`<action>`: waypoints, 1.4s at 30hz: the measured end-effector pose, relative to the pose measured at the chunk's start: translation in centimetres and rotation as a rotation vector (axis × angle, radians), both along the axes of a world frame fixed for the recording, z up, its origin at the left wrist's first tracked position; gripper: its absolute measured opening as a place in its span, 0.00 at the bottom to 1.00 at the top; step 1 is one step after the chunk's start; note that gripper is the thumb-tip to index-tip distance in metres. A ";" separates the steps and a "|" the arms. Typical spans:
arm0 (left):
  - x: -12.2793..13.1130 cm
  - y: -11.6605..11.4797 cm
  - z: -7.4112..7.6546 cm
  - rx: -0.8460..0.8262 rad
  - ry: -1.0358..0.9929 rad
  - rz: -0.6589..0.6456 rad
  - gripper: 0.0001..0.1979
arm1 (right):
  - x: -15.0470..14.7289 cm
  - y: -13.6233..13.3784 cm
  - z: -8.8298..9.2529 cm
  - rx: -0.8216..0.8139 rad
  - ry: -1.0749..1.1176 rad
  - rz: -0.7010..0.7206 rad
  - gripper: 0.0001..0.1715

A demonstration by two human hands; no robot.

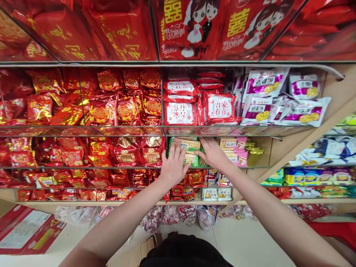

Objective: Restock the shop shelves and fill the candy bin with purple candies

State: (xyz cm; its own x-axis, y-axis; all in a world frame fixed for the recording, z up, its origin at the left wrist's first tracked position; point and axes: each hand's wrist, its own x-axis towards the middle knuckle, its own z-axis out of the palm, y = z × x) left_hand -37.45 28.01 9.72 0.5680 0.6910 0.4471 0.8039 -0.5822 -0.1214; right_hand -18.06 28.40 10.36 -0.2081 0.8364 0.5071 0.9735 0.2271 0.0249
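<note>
My left hand point(172, 167) lies over the front of green cracker packets point(191, 145) on the middle shelf, its fingers spread and resting on the wrapping. At the right end of the same packets is my right hand point(213, 152), fingers stretched toward the back and thumb apart near the packet's edge. Some of its fingertips are hard to make out. Pink-and-cream cracker packets point(233, 144) are stacked just right of my right hand. To the left of my left hand sit red double-happiness packets point(151, 154).
A glass shelf edge point(194, 130) runs above both hands. Higher up are red-and-white packets point(180, 113) and purple-and-white biscuit packets point(260, 109). Below hang plastic bags of sweets point(169, 215). A red carton point(25, 230) stands on the floor at left.
</note>
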 end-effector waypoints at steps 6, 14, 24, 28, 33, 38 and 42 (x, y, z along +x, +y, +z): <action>2.5 3.2 2.4 0.039 0.092 -0.153 0.28 | 0.8 0.1 -0.3 -0.002 -0.004 0.085 0.43; 2.9 4.8 2.2 0.050 0.054 -0.062 0.26 | 0.2 -0.1 -0.4 0.007 -0.057 0.003 0.36; 3.7 4.5 2.2 0.065 0.042 0.013 0.27 | -0.4 -0.1 0.2 0.013 -0.058 -0.072 0.34; 4.0 4.6 1.8 0.084 0.021 0.020 0.27 | -0.8 -0.2 0.5 0.004 -0.047 -0.103 0.33; 3.8 5.0 0.9 0.101 0.024 -0.064 0.28 | -0.7 -0.4 0.1 0.040 0.005 -0.064 0.36; 3.6 4.9 0.8 0.113 0.004 -0.094 0.30 | -0.2 -1.4 -0.3 0.072 0.072 0.017 0.36; 4.4 3.9 0.5 0.118 0.018 -0.197 0.29 | -0.1 -4.6 -0.6 0.117 0.173 0.101 0.28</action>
